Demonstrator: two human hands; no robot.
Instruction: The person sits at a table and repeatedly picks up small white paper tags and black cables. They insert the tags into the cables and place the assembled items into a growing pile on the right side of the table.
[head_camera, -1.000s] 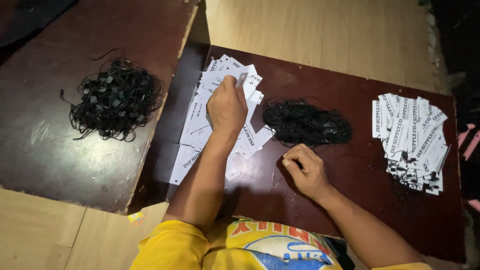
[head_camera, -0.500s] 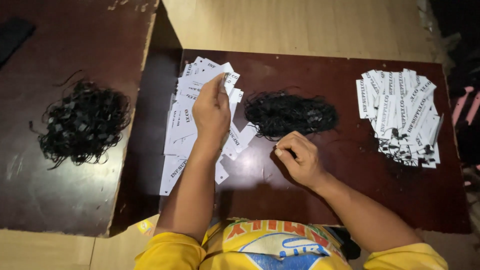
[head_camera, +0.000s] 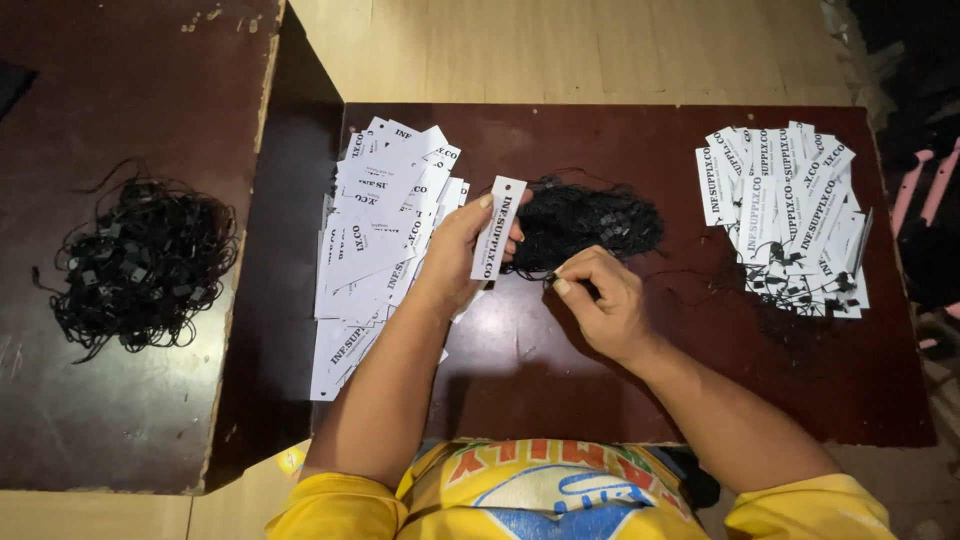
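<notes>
My left hand (head_camera: 455, 255) holds one white paper tag (head_camera: 497, 228) upright above the dark red table (head_camera: 600, 400), just right of a loose pile of white tags (head_camera: 375, 235). My right hand (head_camera: 600, 300) pinches a thin black string (head_camera: 553, 276) at the near edge of a tangled heap of black strings (head_camera: 590, 220). The two hands sit close together, the tag between them. A second pile of white tags with black strings attached (head_camera: 790, 215) lies at the table's right side.
A bigger tangle of black strings (head_camera: 140, 265) rests on a separate dark tabletop (head_camera: 100, 420) to the left, across a gap. Pale wooden floor lies beyond the tables. Dark and pink items crowd the far right edge (head_camera: 925, 200).
My left hand lifted a single tag off the left pile and brought it toward the right hand. My right hand moved up to the black heap and pinched a string.
</notes>
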